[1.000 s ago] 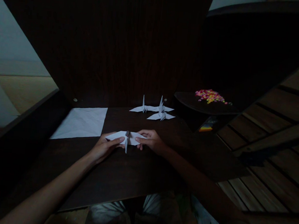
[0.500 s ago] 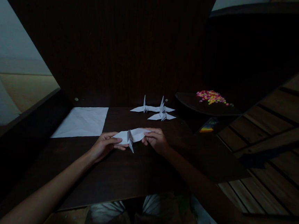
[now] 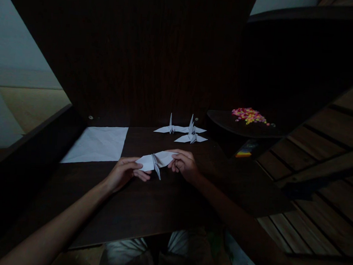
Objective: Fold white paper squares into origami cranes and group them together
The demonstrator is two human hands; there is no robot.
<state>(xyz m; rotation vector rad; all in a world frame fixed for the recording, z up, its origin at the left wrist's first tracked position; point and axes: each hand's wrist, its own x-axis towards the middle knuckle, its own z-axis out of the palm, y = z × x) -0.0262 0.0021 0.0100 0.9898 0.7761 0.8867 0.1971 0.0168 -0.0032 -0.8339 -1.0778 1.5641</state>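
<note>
A white paper crane (image 3: 145,162) is held between both hands above the dark table, its wings spread to either side and a folded point aimed down toward me. My left hand (image 3: 124,171) pinches the left wing between thumb and fingers. On the right wing, my right hand (image 3: 185,165) is closed with thumb and fingertips at the wing's end. Beyond the hands stand 3 more folded paper cranes (image 3: 192,138), grouped close together with their necks or tails pointing up. To the left lies a flat, creased white sheet of paper (image 3: 96,145).
A dark upright panel (image 3: 158,56) rises behind the table (image 3: 120,210). On a small rounded shelf (image 3: 227,122) at the right sits a heap of small colourful pieces (image 3: 249,115). A raised edge (image 3: 34,138) bounds the left side. Slatted wood (image 3: 326,154) lies to the right.
The held crane has shifted slightly right and turned a little, its lower point swinging rightward. My fingers have moved a bit on the wings. The other cranes and the sheet stay put.
</note>
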